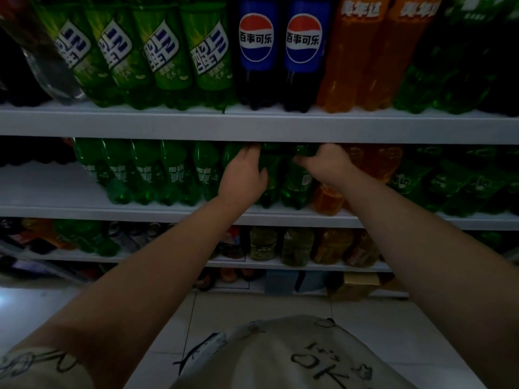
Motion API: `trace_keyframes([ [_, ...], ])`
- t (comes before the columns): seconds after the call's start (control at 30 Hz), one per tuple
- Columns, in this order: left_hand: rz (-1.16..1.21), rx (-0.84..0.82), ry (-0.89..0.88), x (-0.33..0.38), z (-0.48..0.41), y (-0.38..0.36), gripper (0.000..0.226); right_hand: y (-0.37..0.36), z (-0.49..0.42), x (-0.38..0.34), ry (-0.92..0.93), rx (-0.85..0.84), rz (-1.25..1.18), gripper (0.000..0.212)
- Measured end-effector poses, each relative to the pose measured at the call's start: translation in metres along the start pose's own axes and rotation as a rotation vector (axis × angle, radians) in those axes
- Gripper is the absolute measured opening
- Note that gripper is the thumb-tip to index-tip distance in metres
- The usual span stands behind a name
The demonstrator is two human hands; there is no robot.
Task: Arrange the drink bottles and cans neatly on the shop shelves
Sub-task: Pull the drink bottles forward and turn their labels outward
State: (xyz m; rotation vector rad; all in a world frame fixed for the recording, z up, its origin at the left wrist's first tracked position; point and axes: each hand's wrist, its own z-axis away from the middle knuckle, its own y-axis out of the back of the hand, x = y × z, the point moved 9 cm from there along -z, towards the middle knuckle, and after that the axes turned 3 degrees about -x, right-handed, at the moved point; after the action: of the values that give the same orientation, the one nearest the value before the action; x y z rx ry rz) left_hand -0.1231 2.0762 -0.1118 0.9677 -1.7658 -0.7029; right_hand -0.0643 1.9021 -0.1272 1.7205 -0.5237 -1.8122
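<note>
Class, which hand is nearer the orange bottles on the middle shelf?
Right. The right hand grips a green bottle beside the orange bottles; the left hand is further left, on another green bottle.

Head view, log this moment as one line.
place: middle shelf | left hand: grips green bottle | right hand: grips neighbouring green bottle

Green bottles (165, 60) carry green, white and blue labels; dark cola bottles (256, 51) wear blue wrappers (red, white and blue roundels); orange bottles (345, 66) show pale lettering; shelves (252, 126) are pale grey.
</note>
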Motion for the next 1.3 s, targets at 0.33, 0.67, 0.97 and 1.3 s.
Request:
trace_keyframes([
  [0.33, 0.034, -0.037, -0.005, -0.005, 0.005, -0.006, 0.064, 0.004, 0.009, -0.008, 0.109, 0.210, 0.103, 0.039],
  [0.67, 0.128, 0.009, -0.008, -0.006, 0.026, -0.012, 0.068, -0.003, 0.013, -0.017, 0.095, 0.274, 0.328, 0.050],
  [0.97, 0.177, -0.068, 0.074, 0.000, 0.050, -0.043, 0.072, 0.002, 0.006, -0.005, 0.123, 0.140, 0.148, 0.034],
  [1.3, 0.248, -0.137, 0.160, 0.011, 0.056, -0.086, 0.060, -0.003, 0.014, -0.005, 0.170, 0.304, 0.160, 0.031],
])
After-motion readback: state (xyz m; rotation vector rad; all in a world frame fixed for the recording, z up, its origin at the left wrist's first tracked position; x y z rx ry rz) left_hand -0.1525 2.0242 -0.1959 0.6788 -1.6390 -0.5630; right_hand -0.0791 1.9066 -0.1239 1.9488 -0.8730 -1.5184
